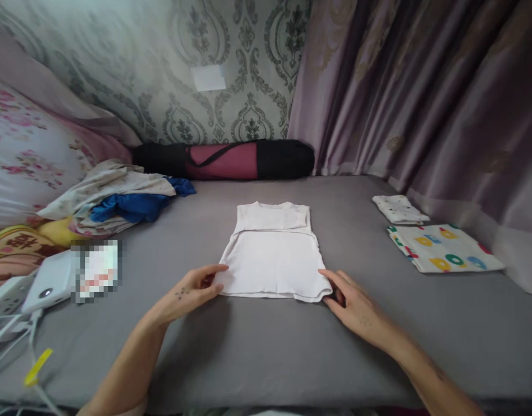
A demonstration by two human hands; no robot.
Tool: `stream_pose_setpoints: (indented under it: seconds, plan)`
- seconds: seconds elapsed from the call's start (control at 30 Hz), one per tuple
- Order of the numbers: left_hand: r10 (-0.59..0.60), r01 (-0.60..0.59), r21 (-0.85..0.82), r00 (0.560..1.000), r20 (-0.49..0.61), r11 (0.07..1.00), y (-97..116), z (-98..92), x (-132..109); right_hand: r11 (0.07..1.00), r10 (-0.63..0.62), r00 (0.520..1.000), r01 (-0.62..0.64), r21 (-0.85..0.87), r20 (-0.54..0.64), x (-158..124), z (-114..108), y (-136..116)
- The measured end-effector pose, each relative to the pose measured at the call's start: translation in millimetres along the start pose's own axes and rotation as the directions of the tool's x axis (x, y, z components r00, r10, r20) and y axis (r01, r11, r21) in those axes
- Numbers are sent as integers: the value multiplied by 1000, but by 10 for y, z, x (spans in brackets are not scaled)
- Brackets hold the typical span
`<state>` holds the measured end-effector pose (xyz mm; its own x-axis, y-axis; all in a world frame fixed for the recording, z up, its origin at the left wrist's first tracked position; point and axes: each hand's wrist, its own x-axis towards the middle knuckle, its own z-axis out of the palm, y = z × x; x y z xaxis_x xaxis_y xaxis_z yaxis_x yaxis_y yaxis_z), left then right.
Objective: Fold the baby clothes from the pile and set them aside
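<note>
A white garment [272, 260] lies flat on the grey sheet [266, 352], its upper part showing a neckline and a fold line running across. At its lower left corner is my left hand [200, 289], thumb and fingers closed on the edge of the cloth. My right hand [346, 297] holds the lower right corner in the same way, where the hem is slightly rumpled and its layers show.
Behind lies a black and maroon rolled bag [222, 160] by the wall. Folded cloths, one speckled [400, 209] and one with colourful letters [447, 248], lie right. Left are crumpled clothes [131, 205], a white device [51, 283], cables and a blurred item [97, 271].
</note>
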<state>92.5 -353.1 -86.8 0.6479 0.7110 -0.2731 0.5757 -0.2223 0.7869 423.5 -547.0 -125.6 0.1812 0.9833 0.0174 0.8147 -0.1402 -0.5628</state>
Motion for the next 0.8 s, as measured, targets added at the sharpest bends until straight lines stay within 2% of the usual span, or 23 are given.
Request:
stream_pose_setpoints:
  seconds: [0.07,0.13,0.33,0.43,0.53,0.67,0.8]
  plan:
    - [58,-59,60,998,20,996,-38,-10,-48,997,-61,998,60,-49,-9,59,19,43]
    - [126,-123,131,992,-9,984,-110,6,-56,991,-112,994,111,-81,-15,107,22,68]
    - [265,-221,323,959,-99,920,-343,83,128,958,-252,965,238,-158,-69,167,-66,75]
    - [319,-255,358,938,-133,898,-329,55,172,933,-343,937,331,-140,-73,190,-132,107]
    - [389,-301,396,906,-163,867,-276,-3,158,930,-362,931,356,-93,-55,210,-175,160]
    - [475,-395,416,874,-104,819,-231,-67,132,944,-327,943,322,-77,-66,221,-214,204]
    - [452,-414,372,892,-17,831,-188,-110,115,945,-324,945,321,-60,-48,209,-279,181]
